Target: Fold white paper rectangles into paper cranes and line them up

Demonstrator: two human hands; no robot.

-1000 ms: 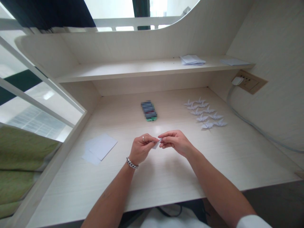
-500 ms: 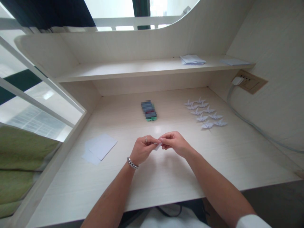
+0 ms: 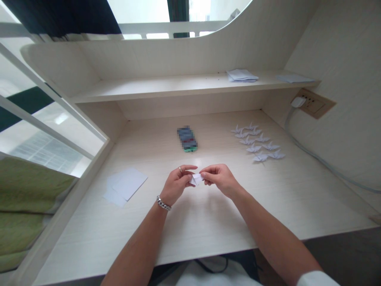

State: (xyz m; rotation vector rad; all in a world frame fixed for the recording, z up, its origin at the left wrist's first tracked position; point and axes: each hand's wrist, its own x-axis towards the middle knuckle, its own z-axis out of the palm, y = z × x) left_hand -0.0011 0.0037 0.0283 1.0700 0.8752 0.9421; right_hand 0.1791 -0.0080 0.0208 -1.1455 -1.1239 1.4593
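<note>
A small piece of folded white paper (image 3: 197, 179) is held between my two hands above the middle of the desk. My left hand (image 3: 176, 183) pinches its left side between thumb and fingers, with the index finger stretched out above it. The thumb and fingertips of my right hand (image 3: 218, 177) grip the right end. Several folded paper cranes (image 3: 254, 147) stand in rows on the desk to the right. Over on the left lie a few overlapping sheets of white paper (image 3: 131, 184).
Behind my hands lies a phone-like object (image 3: 187, 139), its face pixelated, with a green edge. A shelf (image 3: 163, 88) crosses the back and carries a paper stack (image 3: 241, 75). At the right wall, a plug with a grey cable (image 3: 321, 159) sits in a socket (image 3: 317, 104).
My left index finger has lifted off the paper and straightened, and the left hand has shifted slightly left. More of the folded paper now shows between the hands.
</note>
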